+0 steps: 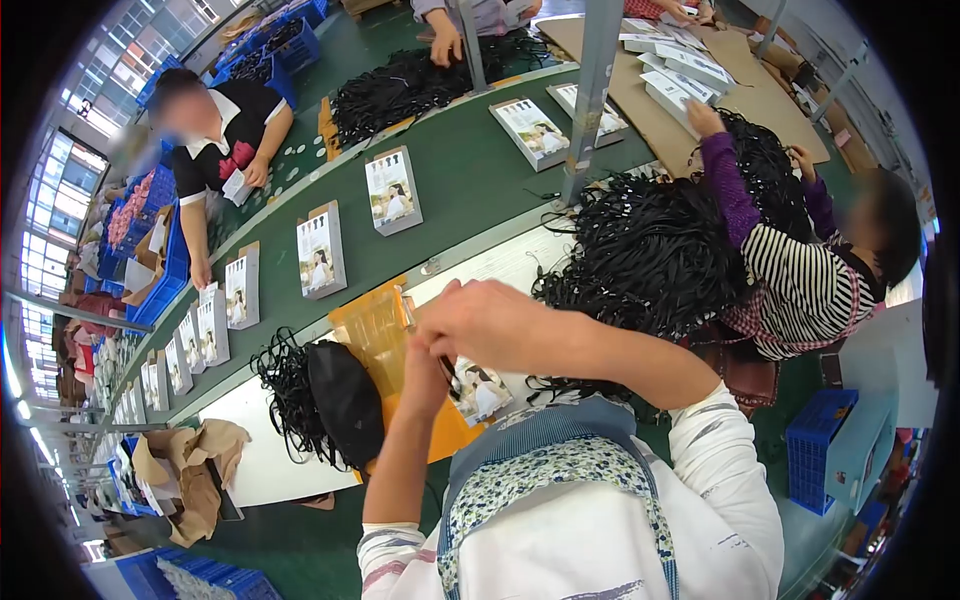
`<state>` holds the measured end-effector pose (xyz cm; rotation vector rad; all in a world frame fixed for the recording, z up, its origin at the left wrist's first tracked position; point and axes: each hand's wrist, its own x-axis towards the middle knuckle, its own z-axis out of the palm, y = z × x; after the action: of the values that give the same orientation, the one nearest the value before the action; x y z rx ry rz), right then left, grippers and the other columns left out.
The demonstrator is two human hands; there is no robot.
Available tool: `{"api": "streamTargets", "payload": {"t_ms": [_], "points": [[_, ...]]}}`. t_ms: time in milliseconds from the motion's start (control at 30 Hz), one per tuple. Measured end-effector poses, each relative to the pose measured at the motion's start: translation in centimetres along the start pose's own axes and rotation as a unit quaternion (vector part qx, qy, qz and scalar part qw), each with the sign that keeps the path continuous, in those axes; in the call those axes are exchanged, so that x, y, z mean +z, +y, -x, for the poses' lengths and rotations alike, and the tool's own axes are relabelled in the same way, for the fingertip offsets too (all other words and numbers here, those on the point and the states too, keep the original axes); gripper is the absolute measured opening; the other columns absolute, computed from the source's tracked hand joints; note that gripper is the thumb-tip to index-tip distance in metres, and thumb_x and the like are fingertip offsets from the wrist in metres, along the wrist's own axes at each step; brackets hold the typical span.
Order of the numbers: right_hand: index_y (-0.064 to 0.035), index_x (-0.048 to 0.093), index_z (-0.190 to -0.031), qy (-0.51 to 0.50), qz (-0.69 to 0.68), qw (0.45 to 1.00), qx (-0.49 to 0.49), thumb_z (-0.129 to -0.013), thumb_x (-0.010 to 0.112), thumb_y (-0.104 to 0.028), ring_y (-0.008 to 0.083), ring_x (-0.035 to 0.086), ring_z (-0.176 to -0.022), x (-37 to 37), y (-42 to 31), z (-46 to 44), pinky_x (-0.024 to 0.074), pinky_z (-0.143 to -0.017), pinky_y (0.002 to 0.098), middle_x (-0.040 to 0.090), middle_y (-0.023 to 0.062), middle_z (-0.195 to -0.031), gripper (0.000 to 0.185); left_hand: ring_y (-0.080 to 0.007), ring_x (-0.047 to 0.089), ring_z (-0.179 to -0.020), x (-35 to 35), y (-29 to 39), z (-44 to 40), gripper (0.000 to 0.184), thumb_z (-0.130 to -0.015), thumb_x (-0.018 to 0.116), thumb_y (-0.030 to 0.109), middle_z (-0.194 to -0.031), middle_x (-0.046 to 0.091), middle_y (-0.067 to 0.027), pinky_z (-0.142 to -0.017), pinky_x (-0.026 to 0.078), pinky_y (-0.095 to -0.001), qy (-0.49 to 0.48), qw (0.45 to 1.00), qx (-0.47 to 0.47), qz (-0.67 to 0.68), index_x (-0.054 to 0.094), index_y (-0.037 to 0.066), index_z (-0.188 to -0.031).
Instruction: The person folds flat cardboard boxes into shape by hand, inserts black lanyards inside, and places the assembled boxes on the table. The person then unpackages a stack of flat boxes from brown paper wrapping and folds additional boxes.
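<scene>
Both of my hands meet above the white worktable, over an orange-yellow board [362,318]. My left hand [425,378] is closed, and a short dark strip shows beside its fingers; what it grips is too small to tell. Bent over it from the right, my right hand [480,318] has its fingers pressed together, their hold hidden. Just below my hands lies a printed box [482,392] with a photo on it, partly covered by them. A black pouch [345,403] and a bundle of black straps [290,395] lie left of my hands.
A green conveyor [350,262] carries several printed boxes [320,250] beyond the worktable. Right of my hands is a large heap of black straps [640,255]. A metal post [590,100] rises by the conveyor. Co-workers stand across and at right. Brown paper [190,470] lies at left.
</scene>
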<state>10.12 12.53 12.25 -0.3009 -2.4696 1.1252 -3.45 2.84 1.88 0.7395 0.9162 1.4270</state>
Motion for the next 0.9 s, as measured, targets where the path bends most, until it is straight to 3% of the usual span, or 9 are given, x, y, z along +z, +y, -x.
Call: {"api": "streamTargets", "payload": {"t_ms": [100,200,300,367,500,567,633,867,900], "points": [[-0.0046,0.061,-0.08,0.075,0.034,0.995,0.047,-0.078,0.058,-0.016,0.0288,0.06,-0.067,-0.1,2.7,-0.4,0.0466,-0.06,0.0369,0.062,0.0114,-0.07,0.012,-0.0116,0.047,-0.108,0.3,-1.5,-0.2,0.048,-0.094,0.046,0.026,-0.124,0.049,-0.0092,-0.092,0.041,-0.032,0.052,0.99,0.096,-0.085,0.034,0.003,-0.135],[-0.0014,0.06,-0.082,0.061,0.01,0.983,0.17,-0.077,0.061,-0.01,0.0242,0.06,-0.062,-0.2,5.3,1.2,0.0478,-0.058,0.0321,0.061,0.0114,-0.069,0.011,-0.0097,0.059,-0.086,1.7,-2.1,-0.4,0.022,-0.086,0.058,0.007,-0.1,0.061,-0.0031,-0.072,0.049,-0.0238,0.105,0.951,0.012,-0.291,0.06,0.002,-0.108],[-0.0013,0.062,-0.087,0.037,-0.059,0.956,0.286,-0.079,0.061,-0.011,0.0206,0.06,-0.056,-0.7,6.8,3.9,0.0476,-0.056,0.03,0.062,0.0106,-0.07,0.012,-0.012,0.06,-0.085,1.6,-4.0,-1.0,0.02,-0.085,0.06,0.009,-0.099,0.063,-0.0061,-0.068,0.049,-0.0243,0.107,0.912,0.042,-0.393,0.063,0.001,-0.103],[-0.0018,0.063,-0.089,0.069,-0.025,0.955,0.289,-0.079,0.061,-0.011,0.0202,0.06,-0.054,-0.1,8.6,6.3,0.0478,-0.055,0.0297,0.063,0.0102,-0.07,0.013,-0.0181,0.063,-0.082,1.3,-5.2,-1.8,0.017,-0.082,0.061,0.008,-0.099,0.064,-0.0099,-0.067,0.05,-0.0267,0.069,0.787,0.216,-0.574,0.064,0.001,-0.098],[-0.0044,0.064,-0.095,0.138,0.113,0.951,0.252,-0.078,0.062,-0.009,0.0231,0.062,-0.072,0.8,12.9,11.7,0.0491,-0.065,0.0315,0.064,0.0102,-0.092,0.018,-0.0279,0.061,-0.086,1.4,-7.5,-2.8,0.017,-0.081,0.062,0.012,-0.1,0.064,-0.0118,-0.075,0.049,-0.0324,0.016,0.842,0.096,-0.53,0.064,0.002,-0.095],[-0.0057,0.065,-0.093,0.189,0.167,0.932,0.258,-0.076,0.064,-0.008,0.0251,0.06,-0.088,1.1,13.8,14.5,0.0474,-0.074,0.0338,0.059,0.0104,-0.103,0.018,-0.0272,0.061,-0.086,1.5,-7.8,-3.0,0.019,-0.081,0.063,0.014,-0.101,0.063,-0.0115,-0.074,0.049,-0.032,0.011,0.81,0.145,-0.569,0.064,0.003,-0.096],[-0.006,0.064,-0.091,0.201,0.2,0.908,0.308,-0.075,0.064,-0.009,0.0255,0.06,-0.084,1.0,14.6,17.1,0.0475,-0.072,0.0341,0.059,0.0095,-0.096,0.016,-0.0265,0.061,-0.086,1.4,-7.9,-2.9,0.021,-0.08,0.063,0.016,-0.103,0.063,-0.0112,-0.073,0.049,-0.0316,0.007,0.774,0.194,-0.603,0.063,0.004,-0.097],[-0.0085,0.065,-0.076,0.149,0.223,0.89,0.369,-0.07,0.069,-0.016,0.0259,0.058,-0.073,3.1,14.8,23.6,0.0465,-0.064,0.0351,0.056,0.0071,-0.079,0.01,-0.0248,0.062,-0.083,0.6,-10.0,-0.8,0.022,-0.081,0.062,0.018,-0.102,0.062,-0.0111,-0.073,0.049,-0.0346,-0.105,0.816,0.025,-0.567,0.063,0.004,-0.098],[-0.0088,0.065,-0.075,0.129,0.249,0.886,0.369,-0.07,0.069,-0.017,0.0257,0.058,-0.073,3.6,14.9,23.7,0.0465,-0.064,0.0351,0.055,0.0072,-0.078,0.011,-0.0267,0.058,-0.095,0.7,-10.0,-0.6,0.03,-0.081,0.063,0.018,-0.109,0.059,-0.0125,-0.081,0.047,-0.0348,-0.137,0.818,-0.016,-0.559,0.06,0.003,-0.107]]}}
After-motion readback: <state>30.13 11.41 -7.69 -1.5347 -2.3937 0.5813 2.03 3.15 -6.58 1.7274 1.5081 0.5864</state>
